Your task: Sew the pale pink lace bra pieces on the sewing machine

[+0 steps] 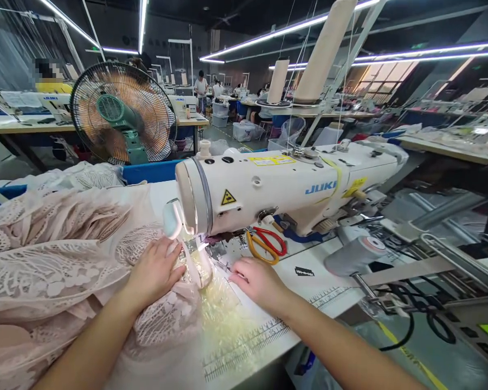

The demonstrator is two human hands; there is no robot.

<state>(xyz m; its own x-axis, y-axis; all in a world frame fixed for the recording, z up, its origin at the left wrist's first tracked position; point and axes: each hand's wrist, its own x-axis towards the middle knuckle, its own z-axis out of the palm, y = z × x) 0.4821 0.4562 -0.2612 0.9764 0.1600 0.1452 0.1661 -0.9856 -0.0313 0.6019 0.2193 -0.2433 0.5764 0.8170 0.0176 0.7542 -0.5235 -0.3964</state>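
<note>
My left hand (pixel 156 273) lies flat on pale pink lace fabric (pixel 166 319), fingers stretched toward the needle area of a white sewing machine (pixel 244 189). A narrow strip of the pink fabric (pixel 193 265) loops up beside my fingertips, under the machine's head. My right hand (pixel 258 281) rests on the machine bed just right of the needle area. Its fingers are pinched together; a thin, dark, slender thing seems to stick out from them, too small to name. Shiny, clear yellowish film (pixel 223 319) covers the bed between my hands.
Red-handled and yellow-handled scissors (pixel 268 244) lie behind my right hand. A razor blade (pixel 304 271) and a grey thread cone (pixel 355 254) are farther right. Heaped lace (pixel 44 260) covers the left side. A large fan (pixel 124 111) stands beyond; people work in the background.
</note>
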